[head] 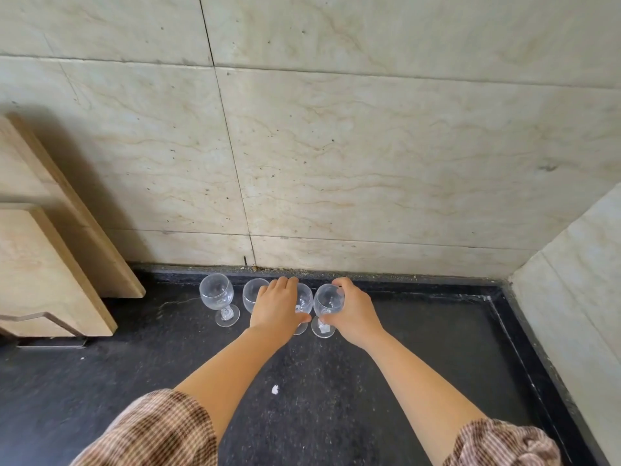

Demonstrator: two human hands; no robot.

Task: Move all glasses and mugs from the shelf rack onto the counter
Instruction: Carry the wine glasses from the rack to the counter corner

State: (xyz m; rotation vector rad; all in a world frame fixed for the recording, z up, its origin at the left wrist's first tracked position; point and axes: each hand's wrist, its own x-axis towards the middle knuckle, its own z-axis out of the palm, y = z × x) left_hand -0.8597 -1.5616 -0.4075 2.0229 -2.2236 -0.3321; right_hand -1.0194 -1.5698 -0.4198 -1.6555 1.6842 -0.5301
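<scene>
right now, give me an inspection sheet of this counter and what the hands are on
surface: black speckled counter, one white crumb
job's things: four stemmed glasses upright in a row by the wall, leftmost glass untouched
clutter: nothing seen
hands: left hand lies over the two middle glasses; right hand grips the rightmost glass
cables: nothing seen
surroundings: marble wall, wooden boards left

Clear stemmed glasses (216,292) stand on a black speckled worktop (403,348); cream wall tiles (369,146) carry tan veins; the sleeves (161,432) are brown-and-cream checked.
</scene>
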